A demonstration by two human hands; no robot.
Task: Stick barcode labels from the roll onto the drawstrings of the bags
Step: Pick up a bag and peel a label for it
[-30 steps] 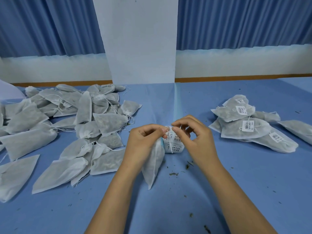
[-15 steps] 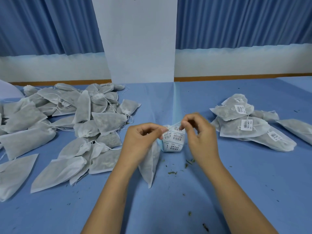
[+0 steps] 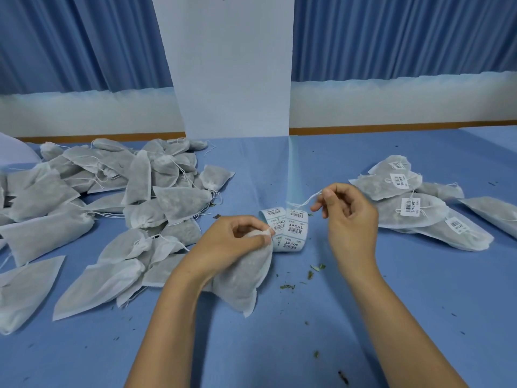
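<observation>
My left hand (image 3: 232, 245) grips the gathered neck of a white mesh bag (image 3: 246, 278) that hangs down onto the blue table. My right hand (image 3: 349, 217) pinches the bag's thin white drawstring (image 3: 309, 201) and holds it out to the right, above the roll. The roll of barcode labels (image 3: 291, 229) lies on the table between my two hands, a short strip of labels uncurled at its left.
A big heap of unlabelled bags (image 3: 117, 208) covers the left of the blue table (image 3: 279, 345). A smaller pile of labelled bags (image 3: 419, 208) lies at the right. Dried leaf crumbs (image 3: 288, 287) are scattered near the roll. A white pillar (image 3: 232, 65) stands behind.
My hands have drawn apart: the right hand moved right and pulled the drawstring out, the left hand moved down with the bag's neck. The label roll now shows between them.
</observation>
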